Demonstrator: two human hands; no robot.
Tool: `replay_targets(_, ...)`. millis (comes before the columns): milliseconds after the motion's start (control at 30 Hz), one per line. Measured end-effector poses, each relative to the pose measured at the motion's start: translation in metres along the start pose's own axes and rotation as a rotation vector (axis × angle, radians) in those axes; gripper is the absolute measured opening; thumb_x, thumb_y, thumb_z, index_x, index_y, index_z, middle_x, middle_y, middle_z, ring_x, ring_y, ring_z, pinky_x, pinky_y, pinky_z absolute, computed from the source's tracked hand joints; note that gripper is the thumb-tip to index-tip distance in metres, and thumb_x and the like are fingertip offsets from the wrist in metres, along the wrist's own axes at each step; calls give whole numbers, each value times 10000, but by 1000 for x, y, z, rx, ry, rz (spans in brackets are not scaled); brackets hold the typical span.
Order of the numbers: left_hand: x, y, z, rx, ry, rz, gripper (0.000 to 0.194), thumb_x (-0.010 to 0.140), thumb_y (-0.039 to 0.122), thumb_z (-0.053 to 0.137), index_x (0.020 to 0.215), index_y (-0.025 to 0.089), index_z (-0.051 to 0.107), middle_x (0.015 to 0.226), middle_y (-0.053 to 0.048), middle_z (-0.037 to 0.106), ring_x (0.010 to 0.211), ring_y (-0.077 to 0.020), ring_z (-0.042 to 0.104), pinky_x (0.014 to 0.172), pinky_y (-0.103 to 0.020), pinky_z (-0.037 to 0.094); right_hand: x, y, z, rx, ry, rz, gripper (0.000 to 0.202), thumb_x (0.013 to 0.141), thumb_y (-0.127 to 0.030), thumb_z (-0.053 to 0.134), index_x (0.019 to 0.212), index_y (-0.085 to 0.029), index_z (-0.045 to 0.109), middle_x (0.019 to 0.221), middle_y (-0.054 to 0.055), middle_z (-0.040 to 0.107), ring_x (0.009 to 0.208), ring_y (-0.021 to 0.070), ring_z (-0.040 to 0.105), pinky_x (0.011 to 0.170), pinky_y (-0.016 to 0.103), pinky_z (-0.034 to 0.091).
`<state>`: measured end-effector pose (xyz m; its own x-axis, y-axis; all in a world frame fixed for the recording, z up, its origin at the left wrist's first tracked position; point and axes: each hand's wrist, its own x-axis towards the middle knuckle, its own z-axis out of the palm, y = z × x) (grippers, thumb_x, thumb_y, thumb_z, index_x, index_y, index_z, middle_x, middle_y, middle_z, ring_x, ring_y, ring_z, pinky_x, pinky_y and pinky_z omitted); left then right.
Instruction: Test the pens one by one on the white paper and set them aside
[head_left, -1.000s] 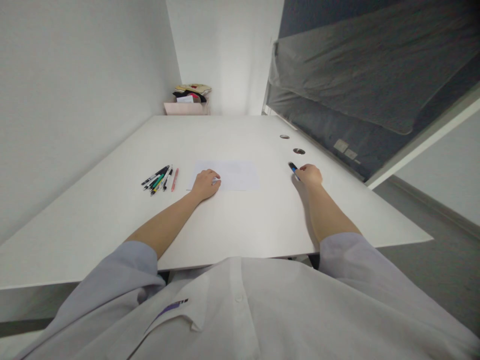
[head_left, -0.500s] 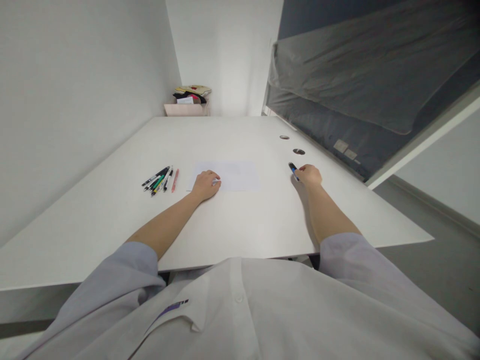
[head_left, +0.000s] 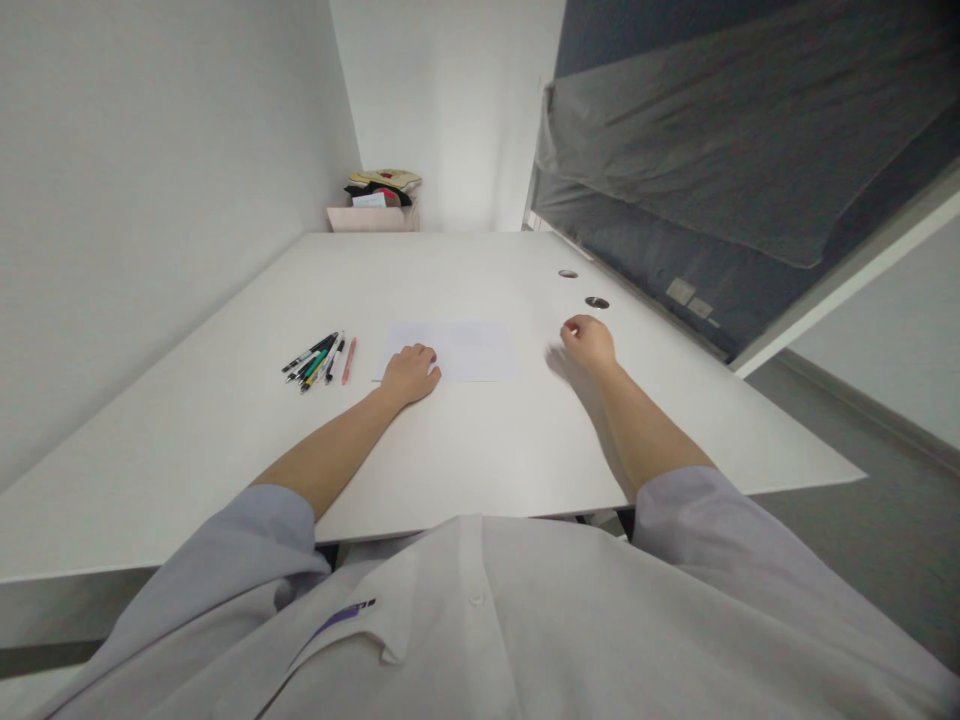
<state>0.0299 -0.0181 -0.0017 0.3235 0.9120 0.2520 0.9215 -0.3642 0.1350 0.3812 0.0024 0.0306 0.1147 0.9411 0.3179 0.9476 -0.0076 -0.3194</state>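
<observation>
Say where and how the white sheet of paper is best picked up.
The white sheet is probably best pinched at its near right corner, coming from the right: it is thin, lies flat, and the left hand rests over its near left part.

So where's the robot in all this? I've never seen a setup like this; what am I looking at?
There's no robot here: these are a person's own bare hands, seen by one camera worn on the head, looking forward and down. On the white table lies a sheet of paper; the left hand rests on its left part. Further left are a loose pile of pens and a pink pen beside it. The right hand, fingers curled, is right of the paper. Whether either hand holds something can't be seen.
</observation>
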Motion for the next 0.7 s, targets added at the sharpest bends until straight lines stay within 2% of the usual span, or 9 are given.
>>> replay_targets(67, 0, -1, 2, -6, -5, 14, 306, 930, 318, 467, 1139, 177, 642, 1211, -157, 641, 1126, -318, 582, 951, -460, 471, -5, -21, 11, 17, -97, -175, 337, 939, -280, 484, 1167, -127, 680, 1193, 141, 681, 1054, 235, 612, 963, 329, 436)
replay_targets(133, 1, -3, 4, -16, -9, 31, 327, 937, 347, 470, 1167, 186, 637, 1234, -143, 643, 1143, -303, 585, 974, -444, 467, -11, -38, 25, 31, -143, -256, 345, 934, -369, 542, 1180, -180, 691, 1238, 113, 672, 1130, 243, 596, 1004, 322, 424)
replay_targets(233, 3, -7, 8, -39, -20, 60, 367, 946, 392, 472, 1215, 195, 625, 1304, -137, 632, 1205, -303, 573, 1025, -451, 451, -17, -51, 41, -23, -226, -380, 391, 953, -455, 513, 1194, -207, 695, 1283, 136, 645, 1184, 293, 573, 1041, 403, 413)
replay_targets(400, 8, -13, 16, -69, -78, 97, 430, 958, 436, 462, 1298, 214, 601, 1467, -130, 545, 1366, -313, 482, 1133, -478, 370, -18, -43, 50, -64, -241, -416, 426, 966, -428, 484, 1277, -190, 653, 1339, 156, 606, 1233, 303, 544, 1064, 423, 401)
replay_targets(533, 8, -13, 19, -43, -121, 33, 505, 959, 504, 448, 1371, 238, 569, 1537, -112, 474, 1466, -343, 351, 1173, -498, 302, -21, -37, 50, -70, -256, -449, 442, 977, -384, 438, 1311, -166, 629, 1413, 167, 562, 1287, 303, 524, 1088, 420, 394)
replay_targets(633, 4, -11, 18, -27, -85, 19, 540, 942, 525, 483, 1395, 239, 554, 1544, -129, 460, 1469, -362, 342, 1172, -515, 295, -22, -37, 50, -79, -252, -437, 422, 968, -338, 426, 1291, -172, 641, 1470, 152, 530, 1342, 301, 496, 1115, 414, 380)
replay_targets(700, 0, -11, 14, -7, -18, 39, 563, 940, 507, 494, 1419, 214, 526, 1539, -147, 459, 1451, -350, 372, 1176, -499, 297, -22, -37, 49, -68, -267, -448, 418, 960, -317, 425, 1279, -166, 648, 1473, 146, 536, 1359, 295, 490, 1123, 405, 376)
